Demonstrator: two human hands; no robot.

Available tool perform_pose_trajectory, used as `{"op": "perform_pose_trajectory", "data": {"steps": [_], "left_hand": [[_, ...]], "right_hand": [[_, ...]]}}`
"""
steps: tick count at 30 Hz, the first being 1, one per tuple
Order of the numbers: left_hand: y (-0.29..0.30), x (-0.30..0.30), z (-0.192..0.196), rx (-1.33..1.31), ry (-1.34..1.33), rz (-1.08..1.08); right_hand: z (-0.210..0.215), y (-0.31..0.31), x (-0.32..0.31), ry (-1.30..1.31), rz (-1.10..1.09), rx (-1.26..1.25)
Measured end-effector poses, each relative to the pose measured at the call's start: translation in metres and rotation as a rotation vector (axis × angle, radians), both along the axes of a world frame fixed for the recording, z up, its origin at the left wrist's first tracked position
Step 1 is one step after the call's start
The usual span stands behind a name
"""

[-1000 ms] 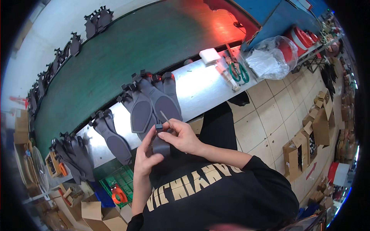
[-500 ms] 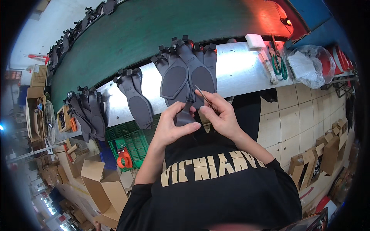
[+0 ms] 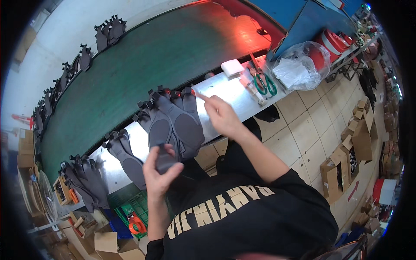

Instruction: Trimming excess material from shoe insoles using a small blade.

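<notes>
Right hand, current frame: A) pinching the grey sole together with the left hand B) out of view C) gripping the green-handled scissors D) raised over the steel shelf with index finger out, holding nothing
D: the right hand is open above the steel shelf, index finger extended; the left hand alone holds the grey sole piece.

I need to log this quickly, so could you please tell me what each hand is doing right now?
Left hand: closed on a grey shoe piece.
Right hand: open, holding nothing, forefinger pointing over the metal bench.

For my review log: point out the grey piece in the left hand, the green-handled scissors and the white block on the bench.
grey piece [image 3: 164, 159], head view, its upper middle above the thumb.
green-handled scissors [image 3: 265, 84], head view, the handle loops.
white block [image 3: 232, 67], head view, its top face.
</notes>
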State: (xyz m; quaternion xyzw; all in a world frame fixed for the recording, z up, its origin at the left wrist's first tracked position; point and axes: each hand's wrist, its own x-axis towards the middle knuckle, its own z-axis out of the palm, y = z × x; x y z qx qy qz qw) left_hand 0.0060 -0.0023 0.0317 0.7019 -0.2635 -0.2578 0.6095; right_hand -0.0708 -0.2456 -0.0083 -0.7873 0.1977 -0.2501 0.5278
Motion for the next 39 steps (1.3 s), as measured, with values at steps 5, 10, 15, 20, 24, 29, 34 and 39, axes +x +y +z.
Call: {"op": "perform_pose_trajectory", "data": {"steps": [5, 10, 15, 20, 24, 29, 34, 39], "left_hand": [[-0.014, 0.030, -0.006, -0.294, 0.040, 0.250], [-0.021, 0.033, -0.013, -0.293, 0.075, 0.201], [-0.027, 0.032, -0.027, -0.219, -0.075, 0.189], [-0.046, 0.042, -0.045, -0.309, -0.048, 0.323], [-0.037, 0.070, -0.074, -0.032, -0.663, 0.546], [-0.025, 0.076, -0.090, 0.188, -0.306, 0.484], [-0.009, 0.061, -0.087, 0.154, -0.501, 0.484], [0.082, 0.031, -0.024, 0.126, -0.686, 0.664]], "right_hand": [[-0.038, -0.061, 0.024, 0.373, -0.202, -0.504], [-0.055, -0.058, 0.030, 0.440, -0.239, -0.542], [-0.046, -0.058, 0.027, 0.428, -0.208, -0.529], [-0.046, -0.070, 0.023, 0.401, -0.217, -0.530], [-0.049, -0.075, 0.035, 0.346, -0.195, -0.333], [-0.083, -0.084, 0.020, 0.060, -0.129, -0.183], [-0.091, -0.117, -0.017, 0.212, -0.154, -0.419], [-0.076, -0.089, 0.001, 0.287, -0.003, -0.666]]}}
